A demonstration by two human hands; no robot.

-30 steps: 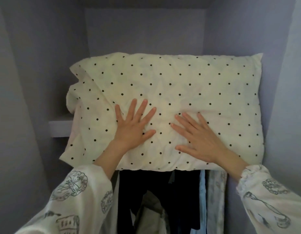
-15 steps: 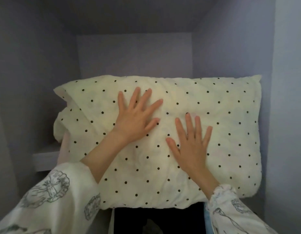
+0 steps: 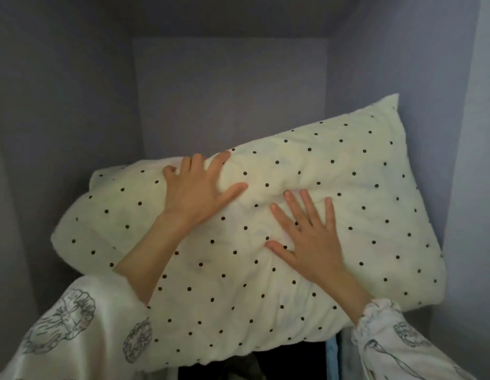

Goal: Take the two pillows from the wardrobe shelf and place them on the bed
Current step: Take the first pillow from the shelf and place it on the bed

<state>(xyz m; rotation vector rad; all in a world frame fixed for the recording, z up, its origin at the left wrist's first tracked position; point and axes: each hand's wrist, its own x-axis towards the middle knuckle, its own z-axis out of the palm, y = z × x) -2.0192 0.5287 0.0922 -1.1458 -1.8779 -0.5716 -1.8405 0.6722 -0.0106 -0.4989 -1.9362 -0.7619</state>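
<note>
Where the wardrobe (image 3: 73, 111) opens at the far left, its grey-lilac side wall runs back to a plain rear panel; the upper compartment holds one cream pillow (image 3: 334, 182) with black dots, tilted, left end low and right corner raised toward the right wall; whether a second pillow lies under it cannot be told from this view.

Left sleeve (image 3: 73, 333), white with line-drawn flowers, enters at the lower left; forearm bare above the cuff, crossing the pillow's lower left part.

Left hand (image 3: 199, 193) on the pillow's upper edge; fingers bent over that edge and digging into the fabric, thumb spread along the front face; grasping the pillow.

Right hand (image 3: 312, 237) flat on the front face, just right of centre; fingers straight and spread, thumb out to the left; pressing, nothing gripped; fabric puckered between the two hands.

Below the pillow, the lower compartment shows dark hanging clothes (image 3: 252, 366) and a pale blue garment edge (image 3: 331, 357); little of either visible.

Right sleeve (image 3: 403, 344), same print, gathered cuff at the wrist; pillow's right end touching or just beside the right wall; cannot tell which.
</note>
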